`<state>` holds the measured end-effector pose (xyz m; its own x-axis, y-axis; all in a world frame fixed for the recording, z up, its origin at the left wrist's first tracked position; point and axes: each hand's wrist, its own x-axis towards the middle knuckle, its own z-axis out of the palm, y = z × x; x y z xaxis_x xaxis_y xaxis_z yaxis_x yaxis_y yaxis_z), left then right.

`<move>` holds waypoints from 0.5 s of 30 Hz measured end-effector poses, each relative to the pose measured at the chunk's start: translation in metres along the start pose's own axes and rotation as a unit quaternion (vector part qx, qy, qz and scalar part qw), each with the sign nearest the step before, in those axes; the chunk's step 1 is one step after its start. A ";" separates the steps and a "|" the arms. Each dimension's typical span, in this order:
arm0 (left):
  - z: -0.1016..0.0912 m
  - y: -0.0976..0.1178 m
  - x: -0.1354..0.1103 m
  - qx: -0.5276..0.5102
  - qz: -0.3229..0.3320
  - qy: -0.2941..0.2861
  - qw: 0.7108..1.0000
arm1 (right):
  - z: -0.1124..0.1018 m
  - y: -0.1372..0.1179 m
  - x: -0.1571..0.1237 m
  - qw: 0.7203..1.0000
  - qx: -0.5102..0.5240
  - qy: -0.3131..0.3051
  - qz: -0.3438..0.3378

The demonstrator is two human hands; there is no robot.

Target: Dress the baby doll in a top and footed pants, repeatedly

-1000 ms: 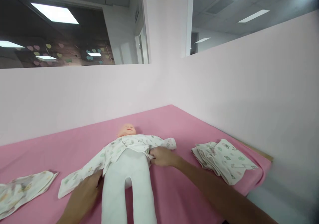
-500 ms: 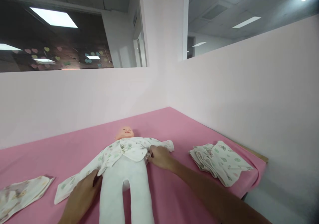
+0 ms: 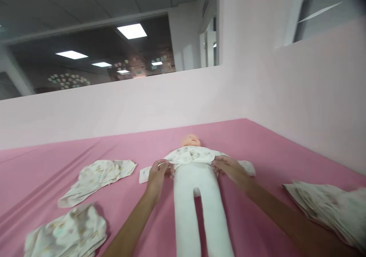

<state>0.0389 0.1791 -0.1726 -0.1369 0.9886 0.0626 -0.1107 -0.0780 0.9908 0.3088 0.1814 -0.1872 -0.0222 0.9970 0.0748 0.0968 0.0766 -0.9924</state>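
Note:
A baby doll (image 3: 197, 196) with a white cloth body lies on its back on the pink table cover (image 3: 51, 162), head away from me. It wears a patterned white top (image 3: 190, 155). My left hand (image 3: 158, 173) pinches the top's hem at the doll's left side. My right hand (image 3: 228, 168) is blurred and rests on the hem at the other side, fingers curled over the cloth.
Two loose patterned garments lie to the left, one flat (image 3: 97, 176) and one crumpled (image 3: 67, 232) nearer me. A folded stack of patterned cloth (image 3: 328, 207) sits at the right edge. Pale pink partition walls (image 3: 309, 97) close the table's back and right.
The view swung left, bringing more garments into sight. My left hand moved up from the doll's sleeve to the top's hem at the waist. My right hand stayed at the hem.

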 end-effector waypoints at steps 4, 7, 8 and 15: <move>-0.005 -0.003 0.000 0.029 0.016 -0.033 0.999 | 0.000 0.004 -0.001 0.997 -0.076 -0.008 -0.031; -0.006 -0.005 -0.003 0.127 0.037 -0.044 0.990 | 0.002 0.006 -0.002 0.994 -0.106 -0.008 -0.036; -0.007 -0.006 -0.004 0.162 0.048 -0.039 0.985 | 0.003 0.006 -0.002 0.993 -0.113 -0.001 -0.035; -0.024 -0.014 -0.008 0.327 0.078 -0.053 0.940 | 0.008 0.010 -0.005 0.982 -0.185 -0.015 -0.025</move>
<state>0.0176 0.1690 -0.1900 0.0011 0.9816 0.1908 0.5362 -0.1617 0.8285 0.3023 0.1768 -0.1979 -0.0641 0.9914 0.1137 0.4498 0.1304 -0.8836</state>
